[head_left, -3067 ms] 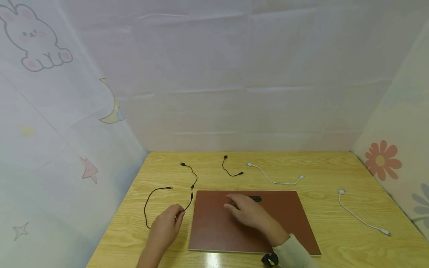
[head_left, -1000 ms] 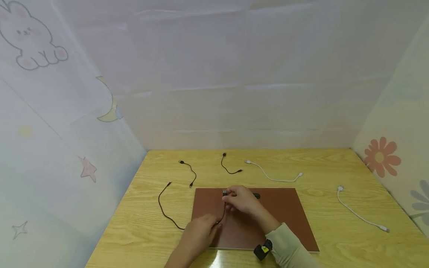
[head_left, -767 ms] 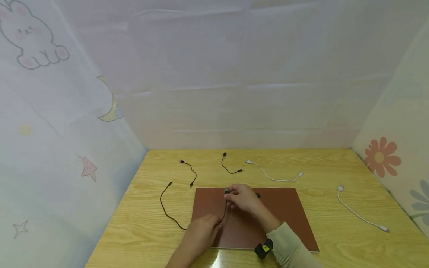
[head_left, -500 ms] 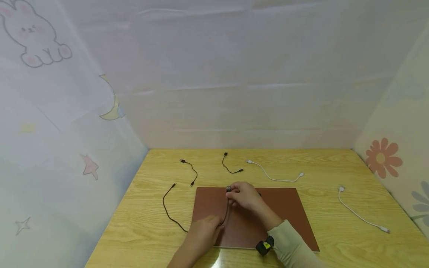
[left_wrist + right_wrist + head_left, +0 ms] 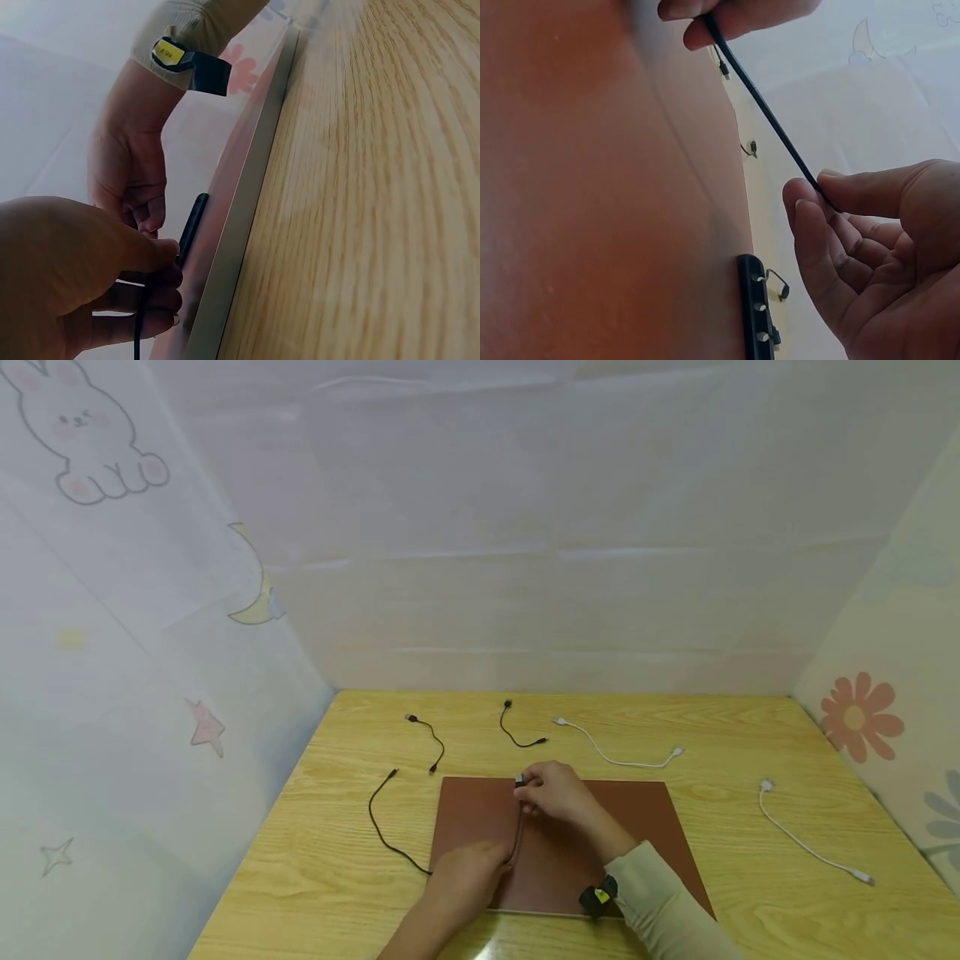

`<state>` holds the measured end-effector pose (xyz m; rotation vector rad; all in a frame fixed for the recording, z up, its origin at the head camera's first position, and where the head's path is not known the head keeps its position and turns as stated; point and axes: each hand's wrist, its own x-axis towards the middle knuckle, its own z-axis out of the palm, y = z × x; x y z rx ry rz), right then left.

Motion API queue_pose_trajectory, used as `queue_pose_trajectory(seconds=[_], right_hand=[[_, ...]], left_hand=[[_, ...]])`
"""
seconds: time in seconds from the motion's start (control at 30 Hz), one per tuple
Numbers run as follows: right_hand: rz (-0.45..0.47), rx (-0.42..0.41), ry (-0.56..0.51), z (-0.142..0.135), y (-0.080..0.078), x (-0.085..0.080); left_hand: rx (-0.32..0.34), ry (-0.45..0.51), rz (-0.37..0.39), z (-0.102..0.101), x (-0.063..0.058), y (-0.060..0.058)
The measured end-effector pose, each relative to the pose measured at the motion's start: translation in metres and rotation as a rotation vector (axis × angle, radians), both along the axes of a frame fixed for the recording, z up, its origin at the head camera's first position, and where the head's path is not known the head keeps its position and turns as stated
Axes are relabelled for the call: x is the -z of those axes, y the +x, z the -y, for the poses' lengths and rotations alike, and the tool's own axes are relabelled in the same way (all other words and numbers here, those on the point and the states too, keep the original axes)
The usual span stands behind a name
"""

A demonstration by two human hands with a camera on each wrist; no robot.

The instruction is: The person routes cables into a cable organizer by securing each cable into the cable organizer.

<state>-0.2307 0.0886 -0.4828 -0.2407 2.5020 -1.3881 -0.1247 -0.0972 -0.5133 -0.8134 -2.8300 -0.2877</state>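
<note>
Yellow wood-grain table (image 5: 300, 827) below pale walls (image 5: 450, 527) — and on it, left of a brown board (image 5: 472, 814), the loose end of a black cable (image 5: 759, 97). Pinched over the board by left hand (image 5: 465, 877), thumb and fingertips together, and pinched likewise by right hand (image 5: 558, 789) just below its raised plug (image 5: 519, 781) — near a notched black strip (image 5: 750, 307). Farther right, flat on the wood, a white cable (image 5: 806, 843).

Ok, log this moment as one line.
left hand: pinches black cable | right hand: pinches its plug end | brown board: beneath hands | black slotted strip: on board
</note>
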Motion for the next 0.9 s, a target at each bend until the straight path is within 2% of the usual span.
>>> queue_pose_trajectory(seconds=[0.43,0.6,0.9], right_hand=[[-0.020,-0.012,0.105,-0.005,-0.012,0.000],[-0.041,-0.032,0.162,-0.008,-0.016,-0.003],[-0.041,-0.062,0.206,-0.012,-0.019,-0.006]], left_hand=[[0.030,-0.093,-0.030,-0.011,0.005,-0.010],[0.039,-0.087,-0.033,-0.013,0.003,-0.013],[0.073,-0.102,-0.068,-0.016,0.006,-0.017]])
